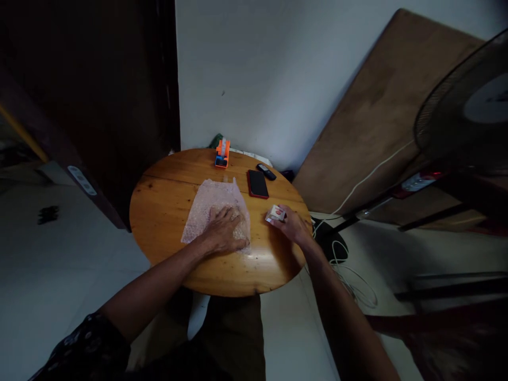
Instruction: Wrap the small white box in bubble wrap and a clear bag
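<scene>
Pale pink, translucent bubble wrap point(201, 212) lies on the round, varnished wooden table point(159, 211), beneath the left hand point(225, 230), whose fingers are spread wide. The right hand point(292, 225) grips a small white box with a red mark point(277, 212) to the wrap's right; contact between box and tabletop cannot be confirmed. Caution: a loosened grip could drop the box; excess squeeze could crush it. Uneven palm pressure could bunch the wrap. A careless forward sweep could strike the black, red-edged rectangular phone point(258, 184).
</scene>
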